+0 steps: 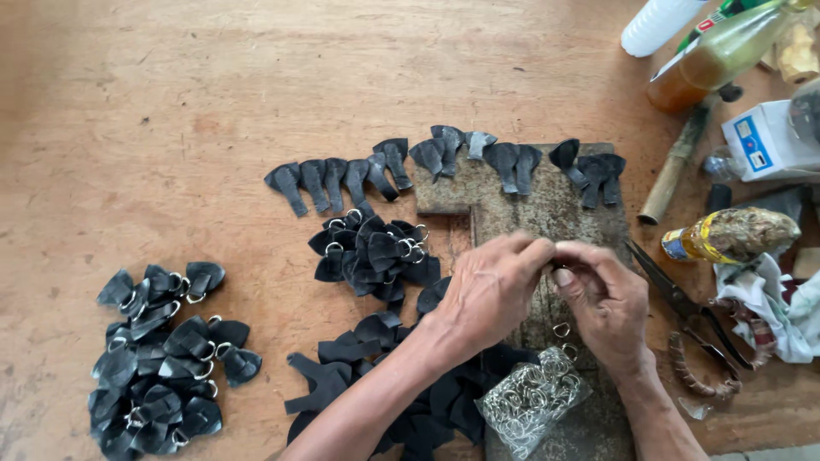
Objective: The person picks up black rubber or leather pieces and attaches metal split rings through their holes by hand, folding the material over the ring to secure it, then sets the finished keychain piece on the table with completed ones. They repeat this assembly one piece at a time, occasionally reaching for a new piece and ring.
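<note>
While both hands meet over the board [547,213], left hand [489,290] and right hand [603,300] pinch together on a small piece, mostly hidden. Ring bag [531,399] lies just below. Judgement: steady fingertip grip, work close above board.

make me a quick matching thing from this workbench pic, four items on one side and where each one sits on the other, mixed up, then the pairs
Things:
1. clear bag of metal rings
2. scissors
3. big pile of black pieces with rings
4. amber bottle

Places:
A. far left of the table
B. top right corner
C. just below the two hands
D. right of the right hand

Pairs: 1-C, 2-D, 3-A, 4-B
</note>
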The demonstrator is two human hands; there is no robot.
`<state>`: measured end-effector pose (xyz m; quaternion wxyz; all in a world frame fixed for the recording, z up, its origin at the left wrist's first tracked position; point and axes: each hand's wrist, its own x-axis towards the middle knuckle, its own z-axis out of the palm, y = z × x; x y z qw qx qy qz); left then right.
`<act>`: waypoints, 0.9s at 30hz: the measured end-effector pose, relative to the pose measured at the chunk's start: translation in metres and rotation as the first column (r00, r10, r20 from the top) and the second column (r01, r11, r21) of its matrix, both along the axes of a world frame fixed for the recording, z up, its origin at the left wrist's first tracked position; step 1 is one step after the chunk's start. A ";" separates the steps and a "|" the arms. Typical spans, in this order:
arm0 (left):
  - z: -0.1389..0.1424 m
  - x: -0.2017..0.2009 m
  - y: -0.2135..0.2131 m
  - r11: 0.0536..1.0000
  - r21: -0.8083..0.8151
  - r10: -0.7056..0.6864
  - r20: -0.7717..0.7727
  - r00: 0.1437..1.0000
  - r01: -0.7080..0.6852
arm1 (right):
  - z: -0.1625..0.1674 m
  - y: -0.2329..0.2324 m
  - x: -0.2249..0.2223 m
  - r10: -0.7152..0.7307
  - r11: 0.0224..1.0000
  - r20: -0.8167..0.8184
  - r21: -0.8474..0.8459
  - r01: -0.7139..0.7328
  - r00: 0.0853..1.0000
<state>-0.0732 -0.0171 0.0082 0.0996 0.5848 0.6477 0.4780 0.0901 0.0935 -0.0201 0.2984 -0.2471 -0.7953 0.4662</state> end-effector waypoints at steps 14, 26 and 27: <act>0.028 -0.068 -0.083 0.850 -0.333 0.350 -0.221 0.910 -0.407 | 0.030 -0.033 -0.014 0.369 0.829 0.294 0.326 -0.455 0.882; -0.012 -0.085 -0.098 0.912 -0.271 0.218 -0.314 0.924 -0.307 | 0.043 -0.067 -0.083 0.451 0.644 0.536 0.358 -0.676 0.714; -0.010 -0.086 -0.099 0.914 -0.261 0.228 -0.302 0.926 -0.310 | 0.043 -0.067 -0.080 0.465 0.651 0.541 0.328 -0.685 0.701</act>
